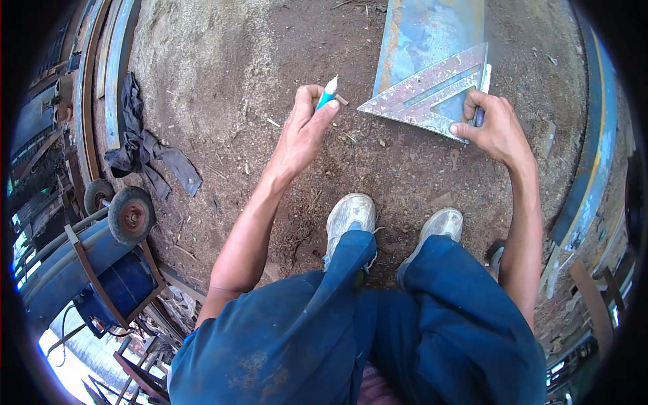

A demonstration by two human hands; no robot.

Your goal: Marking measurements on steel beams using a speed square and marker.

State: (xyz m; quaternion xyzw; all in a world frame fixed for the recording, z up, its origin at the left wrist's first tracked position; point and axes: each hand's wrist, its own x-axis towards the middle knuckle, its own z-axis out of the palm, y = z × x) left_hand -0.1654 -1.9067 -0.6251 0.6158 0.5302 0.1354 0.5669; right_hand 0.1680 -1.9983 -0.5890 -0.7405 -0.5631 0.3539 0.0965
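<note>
My left hand (305,128) is closed round a blue tube with a white pointed tip (327,91), which looks like a paint marker. A small tan stub (342,100) sticks out beside its fingers. My right hand (496,128) pinches the corner of a worn triangular speed square (412,90). The square lies across the near end of a rusty bluish metal plate (432,27), its long point to the left. A white and dark blue object (480,116) shows by my right fingers; its kind I cannot make out.
Dirt ground surrounds my shoes (352,212). A dark cloth (145,145) lies at left near long metal bars (115,74). A wheeled machine with a blue body (125,283) stands at lower left. A long blue steel beam (594,155) runs along the right.
</note>
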